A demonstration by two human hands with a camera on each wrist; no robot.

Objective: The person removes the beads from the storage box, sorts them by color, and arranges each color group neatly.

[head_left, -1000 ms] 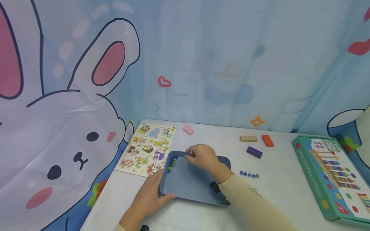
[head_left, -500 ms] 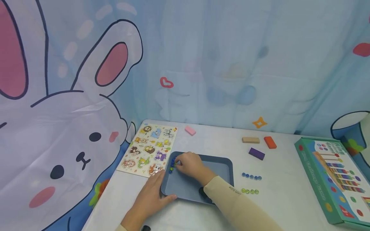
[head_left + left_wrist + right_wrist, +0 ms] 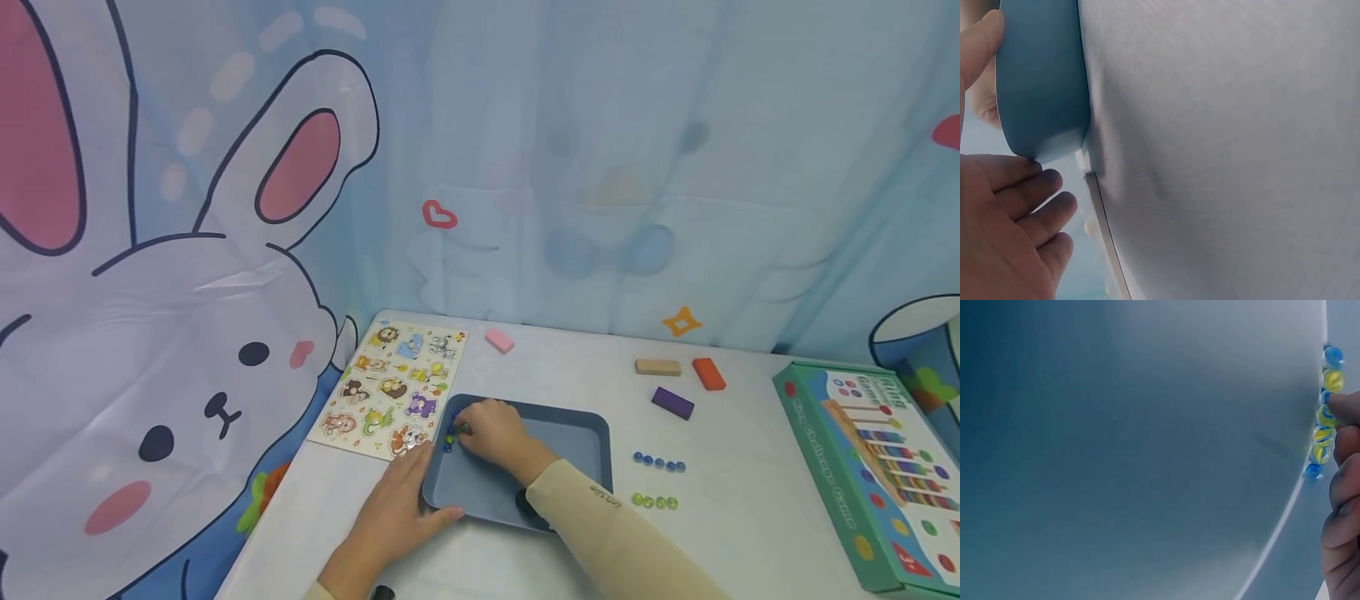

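Note:
A blue-grey tray [image 3: 517, 483] lies on the white table. Against its left wall sit several blue and yellow-green glass marbles [image 3: 448, 443], seen close up as a curved row of marbles [image 3: 1320, 454] in the right wrist view. Over that row is my right hand [image 3: 493, 432], its fingers curled and a marble pinched at the fingertips. My left hand [image 3: 397, 504] rests at the tray's near left corner, thumb at the front wall. In the left wrist view, the left hand's fingers [image 3: 1029, 212] lie loosely extended beside the tray's corner.
Right of the tray lie a row of blue marbles [image 3: 660, 462] and a row of green marbles [image 3: 655, 501]. Behind them are tan [image 3: 657, 367], purple [image 3: 672, 403] and orange [image 3: 708, 374] blocks. An animal puzzle board [image 3: 393, 387], pink block [image 3: 499, 340] and green game box [image 3: 847, 475] surround these.
My right hand has moved left and down from the tray's far edge to the marbles, its sleeve uncovering the green row. The left hand stays at the corner; the head view shifts slightly.

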